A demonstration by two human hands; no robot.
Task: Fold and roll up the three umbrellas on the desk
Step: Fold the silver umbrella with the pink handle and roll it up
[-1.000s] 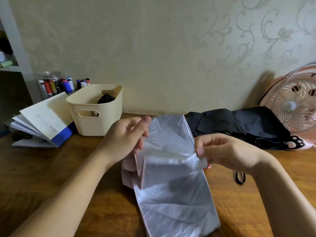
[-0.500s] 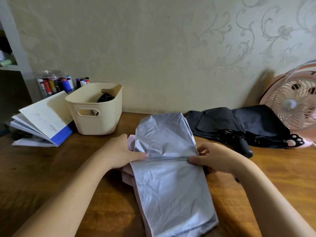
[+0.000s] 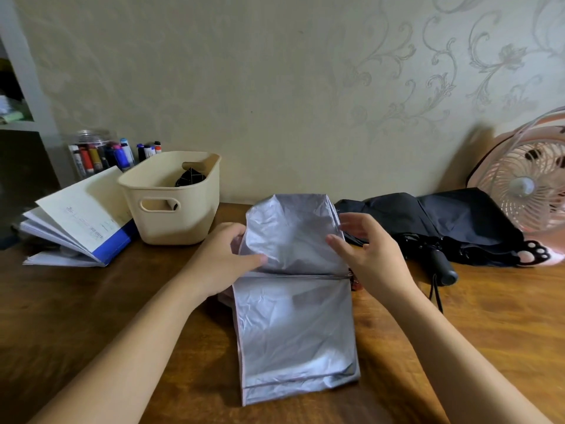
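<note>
head view: the silver umbrella lies flat in the middle of the table, its panels stacked and creased across, probably so it rolls tight. the left hand pinches the cloth's left edge near that crease, likely pinning the layers. the right hand hangs spread and loose at the right edge, gripping nothing. two umbrellas are certain: this one and a black umbrella behind it. a dark item in the one basket may be the third; i cannot tell.
</note>
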